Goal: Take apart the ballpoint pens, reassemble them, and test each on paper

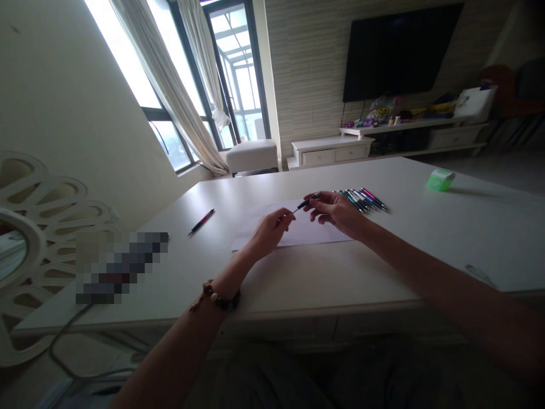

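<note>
Between my two hands, over the white paper [255, 232], is a dark pen [305, 203]. My right hand [336, 211] grips its barrel with thumb and fingertips. A thin dark pen refill [295, 211] sticks out of the barrel's lower left end. My left hand [271, 228] pinches the far end of that refill, fingers closed; its tip is hidden. Behind my right hand lies a row of several pens [364, 200], partly covered by the fingers. Apart on the left of the table is a red and black pen [201, 222].
The white table [340, 278] carries a green and white box [441, 179] at the right and a blurred-out dark object [123, 267] with a cable at the left. A white ornate frame [38, 227] stands beside the table's left edge. A white stool [252, 155] is behind.
</note>
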{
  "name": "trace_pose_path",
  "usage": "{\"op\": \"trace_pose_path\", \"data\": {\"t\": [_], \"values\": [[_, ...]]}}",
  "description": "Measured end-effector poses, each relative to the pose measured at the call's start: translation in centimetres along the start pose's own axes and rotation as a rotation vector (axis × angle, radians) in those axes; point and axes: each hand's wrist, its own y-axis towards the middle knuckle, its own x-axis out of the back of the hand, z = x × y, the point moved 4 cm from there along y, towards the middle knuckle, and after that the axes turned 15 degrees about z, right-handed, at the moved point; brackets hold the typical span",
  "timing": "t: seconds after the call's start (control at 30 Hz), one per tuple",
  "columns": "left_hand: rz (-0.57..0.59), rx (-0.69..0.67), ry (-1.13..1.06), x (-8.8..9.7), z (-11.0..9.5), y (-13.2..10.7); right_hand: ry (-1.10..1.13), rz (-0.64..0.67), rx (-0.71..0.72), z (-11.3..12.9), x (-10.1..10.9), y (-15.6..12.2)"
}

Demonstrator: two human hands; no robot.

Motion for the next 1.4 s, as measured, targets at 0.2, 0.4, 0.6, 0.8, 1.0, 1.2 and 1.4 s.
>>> {"op": "trace_pose_path", "data": {"t": [0.2, 0.4, 0.6, 0.8, 1.0, 1.2, 1.4], "values": [[-0.05, 0.04, -0.015, 0.3, 0.2, -0.1, -0.016, -0.221, 0.056, 0.9, 1.2, -0.3], [-0.073, 0.054, -0.018, 0.3, 0.6, 0.1, -0.047, -0.357, -0.02, 0.5, 2.7, -0.6], [-0.116, 0.081, -0.001, 0.6, 0.7, 0.1, -0.532, -0.106, -0.32, -1.6, 1.9, -0.2], [-0.108, 0.071, 0.026, 0.6, 0.4, 0.0, -0.641, -0.14, -0.289, -1.1, 2.4, -0.4], [-0.032, 0.051, 0.033, 0.1, 0.3, 0.1, -0.231, -0.009, -0.121, -0.2, 0.7, -0.3], [0.01, 0.046, 0.03, -0.2, -0.1, 0.1, -0.155, -0.115, -0.032, -0.3, 0.7, -0.1], [0.005, 0.053, 0.033, -0.1, 0.1, 0.1, -0.067, -0.187, -0.02, -0.2, 1.5, -0.2]]}}
